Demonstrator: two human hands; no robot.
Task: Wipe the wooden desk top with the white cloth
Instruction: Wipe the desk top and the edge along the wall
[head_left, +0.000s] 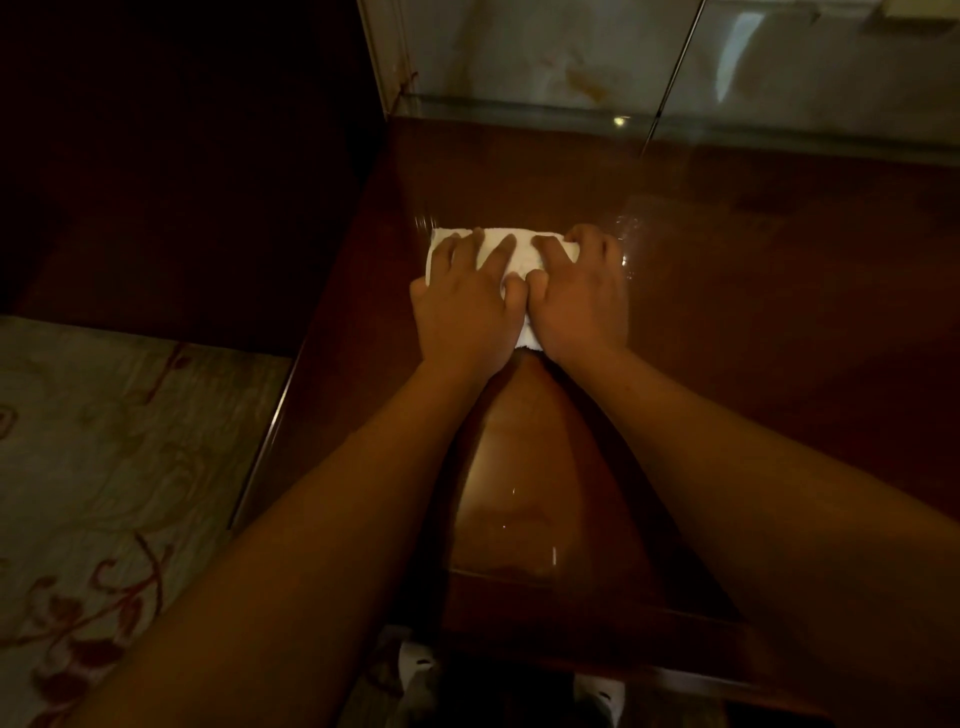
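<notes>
A folded white cloth (522, 254) lies flat on the glossy dark wooden desk top (753, 322), near the desk's left side. My left hand (467, 306) presses on the cloth's left half with fingers spread. My right hand (576, 296) presses on its right half, thumb touching my left thumb. Both palms cover most of the cloth; only its far edge and a small near corner show. Both forearms reach in from the bottom of the view.
A glass panel (571, 109) runs along the desk's far edge, with a pale wall behind. Left of the desk is a dark cabinet side (182, 156) and a patterned carpet (104, 467). White shoes (415, 670) show below the desk's near edge.
</notes>
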